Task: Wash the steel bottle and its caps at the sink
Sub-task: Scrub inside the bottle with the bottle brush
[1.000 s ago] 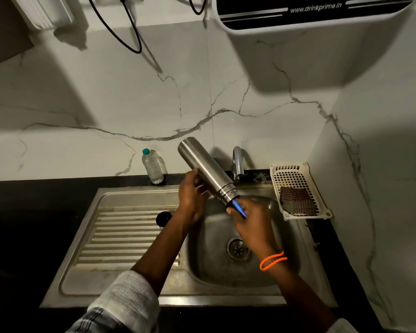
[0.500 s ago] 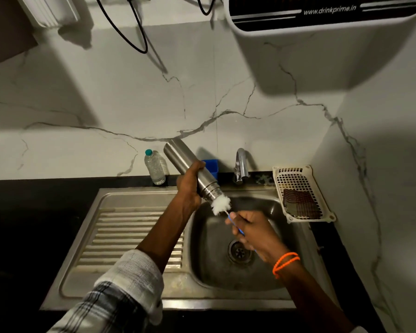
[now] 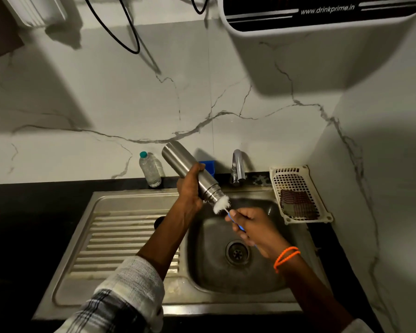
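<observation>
2 hands busy: your left hand [image 3: 189, 188] grips the tilted cylindrical steel bottle [image 3: 190, 175] at frame centre; your right hand [image 3: 250, 227] pinches the blue-handled white bottle brush [image 3: 222, 205], so drive its bristles straight along the neck.

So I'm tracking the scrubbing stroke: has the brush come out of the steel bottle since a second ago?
Yes. The brush has pulled back toward the drain; its white bristles now show outside the steel bottle mouth.

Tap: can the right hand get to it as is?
Probably, but not freely: the tap stands unobstructed just beyond the right hand, which grips the bottle brush, so it must release that first.
</observation>
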